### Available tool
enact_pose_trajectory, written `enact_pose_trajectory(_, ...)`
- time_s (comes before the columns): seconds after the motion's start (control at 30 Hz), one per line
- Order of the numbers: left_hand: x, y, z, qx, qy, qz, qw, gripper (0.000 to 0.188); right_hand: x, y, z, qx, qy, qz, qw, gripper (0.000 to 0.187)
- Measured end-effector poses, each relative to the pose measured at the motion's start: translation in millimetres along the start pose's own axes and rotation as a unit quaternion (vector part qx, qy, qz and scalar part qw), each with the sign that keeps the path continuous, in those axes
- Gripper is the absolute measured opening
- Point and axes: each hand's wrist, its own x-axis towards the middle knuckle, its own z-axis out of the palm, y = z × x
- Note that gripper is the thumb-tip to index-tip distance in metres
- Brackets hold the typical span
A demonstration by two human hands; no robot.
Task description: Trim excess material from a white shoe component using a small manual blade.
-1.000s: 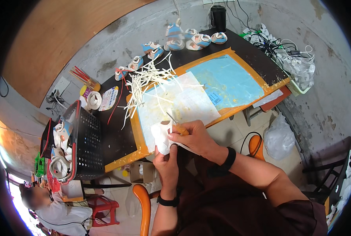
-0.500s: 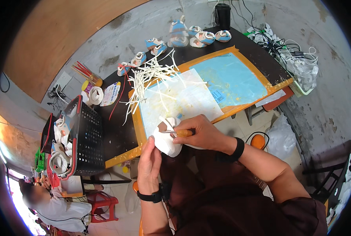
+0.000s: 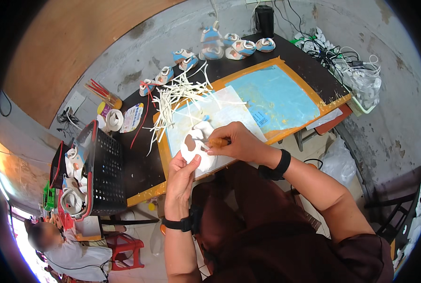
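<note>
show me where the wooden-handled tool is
In the head view, the wooden-handled tool is near the middle, held in the right hand, at the white shoe in the left hand.

Left hand [image 3: 179,175] cupped, thumb [image 3: 190,165] extended, right hand [image 3: 239,140] curled in a grip, right elbow [image 3: 337,205] bent

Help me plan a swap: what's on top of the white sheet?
White strips overlap the sheet at its far left. The shoe, left hand and right hand block part of its near side; anything there is hidden.
</note>
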Motion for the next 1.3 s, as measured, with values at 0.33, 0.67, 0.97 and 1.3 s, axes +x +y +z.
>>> enact_pose_trajectory(0.33, 17.1, -17.8, -1.8, -0.088, 0.012, 0.013, 0.996, 0.039, 5.9, 27.8, 12.1, 0.176, 0.027, 0.026, 0.984, 0.016)
enact_pose_trajectory(0.67, 18.9, -18.0, 3.0, -0.077, 0.053, 0.015, 0.996, 0.035, 3.9, 27.6, 14.1, 0.108, 0.061, 0.070, 0.990, 0.019)
enact_pose_trajectory(0.97, 16.6, -18.1, 13.2, -0.059, 0.063, 0.038, 0.996, 0.034, 2.7, 21.9, 6.0, 0.090, 0.060, 0.057, 0.992, 0.021)
enact_pose_trajectory(1.3, 15.6, -18.7, 21.5, -0.046, 0.079, 0.057, 0.994, 0.031, 3.7, 17.4, 6.7, 0.104, 0.065, 0.064, 0.990, 0.028)
